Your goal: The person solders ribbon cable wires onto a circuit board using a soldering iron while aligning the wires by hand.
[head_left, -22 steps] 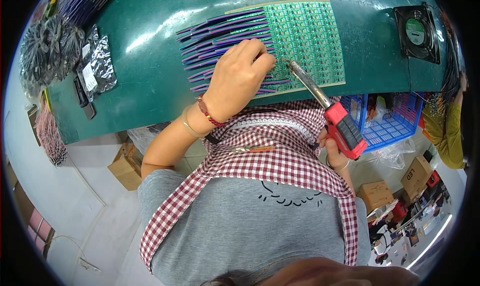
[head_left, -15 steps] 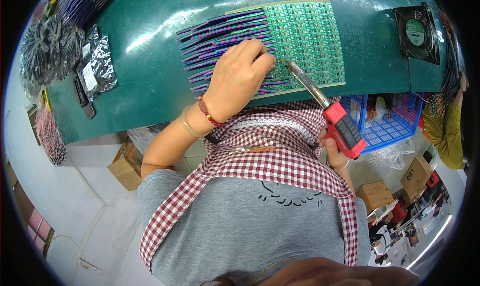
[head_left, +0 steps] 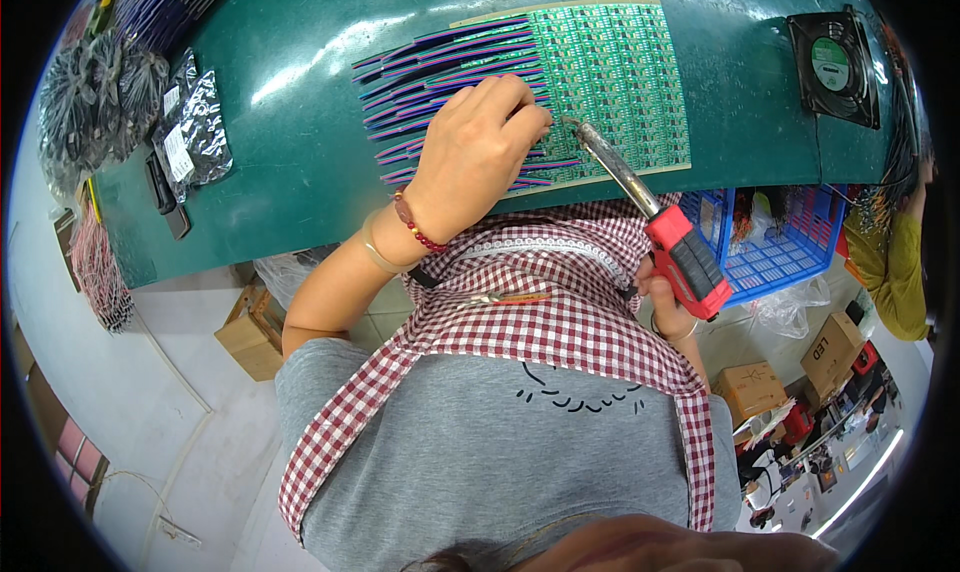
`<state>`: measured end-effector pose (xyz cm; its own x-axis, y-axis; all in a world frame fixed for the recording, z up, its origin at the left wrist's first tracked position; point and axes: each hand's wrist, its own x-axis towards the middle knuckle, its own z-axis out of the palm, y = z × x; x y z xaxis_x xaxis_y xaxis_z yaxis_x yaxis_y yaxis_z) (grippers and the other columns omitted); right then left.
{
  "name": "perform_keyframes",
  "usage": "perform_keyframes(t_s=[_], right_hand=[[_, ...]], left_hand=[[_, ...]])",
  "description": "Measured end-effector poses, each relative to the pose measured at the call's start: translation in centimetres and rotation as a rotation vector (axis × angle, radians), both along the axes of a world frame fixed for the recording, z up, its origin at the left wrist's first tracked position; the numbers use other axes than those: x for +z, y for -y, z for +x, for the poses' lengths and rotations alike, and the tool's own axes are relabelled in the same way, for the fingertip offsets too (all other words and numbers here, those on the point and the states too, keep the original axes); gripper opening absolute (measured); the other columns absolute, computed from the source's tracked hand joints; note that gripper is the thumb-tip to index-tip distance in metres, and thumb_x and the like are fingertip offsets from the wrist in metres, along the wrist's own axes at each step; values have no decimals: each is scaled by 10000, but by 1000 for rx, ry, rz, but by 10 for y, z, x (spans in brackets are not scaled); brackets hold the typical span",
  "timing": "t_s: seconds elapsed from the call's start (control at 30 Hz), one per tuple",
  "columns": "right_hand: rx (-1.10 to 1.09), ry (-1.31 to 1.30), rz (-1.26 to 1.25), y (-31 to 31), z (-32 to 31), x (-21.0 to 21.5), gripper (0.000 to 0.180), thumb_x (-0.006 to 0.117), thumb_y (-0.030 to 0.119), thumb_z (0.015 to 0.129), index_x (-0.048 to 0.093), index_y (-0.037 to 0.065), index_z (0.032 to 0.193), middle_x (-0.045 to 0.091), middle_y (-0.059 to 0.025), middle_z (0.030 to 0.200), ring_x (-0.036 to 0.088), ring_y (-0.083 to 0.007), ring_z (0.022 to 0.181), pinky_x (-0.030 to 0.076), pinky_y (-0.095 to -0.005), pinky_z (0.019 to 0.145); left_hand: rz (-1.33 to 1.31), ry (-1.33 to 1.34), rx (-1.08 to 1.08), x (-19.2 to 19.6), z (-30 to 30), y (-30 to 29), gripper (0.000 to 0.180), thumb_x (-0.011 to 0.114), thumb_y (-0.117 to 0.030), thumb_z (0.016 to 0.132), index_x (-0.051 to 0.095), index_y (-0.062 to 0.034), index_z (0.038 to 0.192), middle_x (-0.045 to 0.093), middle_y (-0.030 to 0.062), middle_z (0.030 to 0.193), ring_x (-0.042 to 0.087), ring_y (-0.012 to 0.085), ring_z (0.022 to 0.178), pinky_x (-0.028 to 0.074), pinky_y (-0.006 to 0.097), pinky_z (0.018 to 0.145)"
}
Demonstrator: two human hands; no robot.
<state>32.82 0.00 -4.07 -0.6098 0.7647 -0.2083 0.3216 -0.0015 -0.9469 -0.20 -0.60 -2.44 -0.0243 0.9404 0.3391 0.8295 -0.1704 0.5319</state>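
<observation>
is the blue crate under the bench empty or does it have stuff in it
Not empty: the blue crate holds a jumble of coloured wires along its upper side; the rest shows bare mesh floor.

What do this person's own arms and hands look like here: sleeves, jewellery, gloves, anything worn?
Both hands are bare, no gloves. The left hand has two things at the wrist: a beaded bracelet of dark red beads and, just behind it, a pale thin band. The forearm is uncovered up to a short grey sleeve. The right hand shows a thin bangle at the wrist.
</observation>
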Motion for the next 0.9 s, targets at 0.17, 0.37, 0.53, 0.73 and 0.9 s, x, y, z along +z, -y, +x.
perform_keyframes(t_s=[0.17, 0.37, 0.53, 0.73, 0.9], right_hand=[[24, 25, 58, 0, 0, -3, 451, 614, 407, 943, 596, -40, 1003, 596, -80, 808, 537, -133, 674, 443, -282, 613], [-135, -59, -17, -1, -9, 9, 229, 699, 250, 825, 691, 23, 858, 657, -74, 738, 613, -209, 630, 467, -302, 572], [-132, -34, 17, 1, -9, 5, 227, 704, 248, 813, 687, 23, 845, 658, -68, 738, 615, -203, 621, 471, -304, 562], [37, 0, 31, 1, 6, -4, 426, 626, 375, 939, 599, -25, 1080, 604, -78, 846, 546, -134, 690, 451, -276, 620], [24, -3, 48, 3, 5, -4, 413, 611, 355, 950, 596, -33, 1089, 607, -78, 845, 547, -133, 693, 450, -275, 623]], left_hand=[[-3, -8, 1, 0, 0, 1, 176, 761, -49, 721, 648, -57, 856, 582, 65, 849, 605, 250, 772, 492, 358, 665], [-8, -17, -4, -1, 0, 1, 177, 761, -49, 719, 649, -58, 856, 583, 64, 846, 605, 248, 770, 494, 357, 666], [-2, -16, -3, -1, 1, 1, 180, 763, -47, 715, 648, -58, 852, 582, 62, 841, 606, 245, 767, 494, 354, 663], [-1, -22, 0, -1, 2, 2, 179, 763, -40, 708, 642, -55, 840, 579, 60, 841, 600, 240, 764, 490, 355, 657], [10, -27, 10, 0, 3, 1, 181, 761, -44, 710, 635, -52, 840, 578, 61, 842, 598, 240, 766, 486, 357, 658]])
